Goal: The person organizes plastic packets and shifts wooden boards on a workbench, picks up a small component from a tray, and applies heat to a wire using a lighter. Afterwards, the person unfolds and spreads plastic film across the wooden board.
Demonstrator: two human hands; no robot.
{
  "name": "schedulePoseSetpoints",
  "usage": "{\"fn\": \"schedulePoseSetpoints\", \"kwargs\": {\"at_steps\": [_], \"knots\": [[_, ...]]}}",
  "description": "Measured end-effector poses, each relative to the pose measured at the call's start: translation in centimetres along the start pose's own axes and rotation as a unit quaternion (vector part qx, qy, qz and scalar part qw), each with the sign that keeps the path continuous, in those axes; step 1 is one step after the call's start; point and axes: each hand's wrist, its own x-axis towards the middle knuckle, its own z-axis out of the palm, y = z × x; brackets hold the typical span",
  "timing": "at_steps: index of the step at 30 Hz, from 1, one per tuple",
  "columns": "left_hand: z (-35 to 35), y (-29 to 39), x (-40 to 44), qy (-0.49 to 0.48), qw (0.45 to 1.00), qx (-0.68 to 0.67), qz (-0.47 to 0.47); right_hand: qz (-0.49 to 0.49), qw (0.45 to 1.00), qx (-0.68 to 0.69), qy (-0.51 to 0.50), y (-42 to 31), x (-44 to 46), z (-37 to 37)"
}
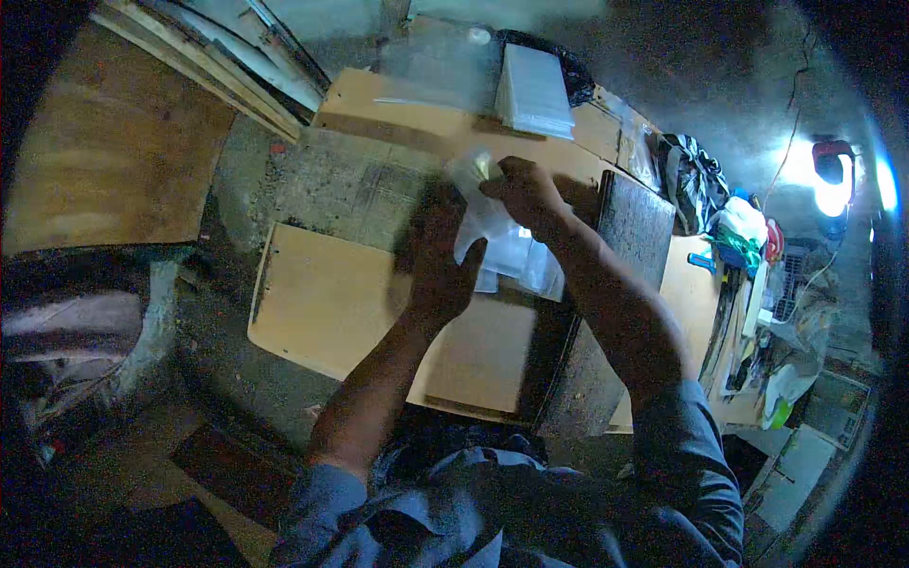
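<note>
1. A translucent plastic bag (485, 216) is held up between both hands, over the counter (327, 289).
2. The right hand (530, 196) has its grip pinching the bag's upper end.
3. The left hand (438, 276) is against the bag's side; its fingers are in shadow, so I can't tell how closed that grip is.
4. Clear plastic pieces (516, 263) lie just below.
5. Farther across stands a stack of white sheets (533, 90).

The plastic (485, 218) looks whitish, the board (327, 295) tan.
</note>
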Motion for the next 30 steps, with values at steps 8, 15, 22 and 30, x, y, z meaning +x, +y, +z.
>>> {"fn": "schedulePoseSetpoints", "kwargs": {"at_steps": [8, 15, 22, 30], "knots": [[-1.5, -0.4, -0.6, -0.004, 0.953, -0.27, -0.141, 0.057, 0.934, 0.352, -0.025, -2.5, -4.4, -1.9], [-4.7, 0.5, -6.8, -0.168, 0.849, -0.398, -0.304, 0.14, 0.897, 0.405, -0.11, -5.5, -13.5, 1.7], [-4.2, 1.4, -11.4, -0.11, 0.731, -0.538, -0.405, 0.082, 0.908, 0.404, -0.069, -4.8, -18.3, 6.2], [-4.0, 1.6, -12.3, -0.09, 0.717, -0.531, -0.442, 0.032, 0.979, 0.2, -0.008, -6.4, -19.7, 3.6]]}}
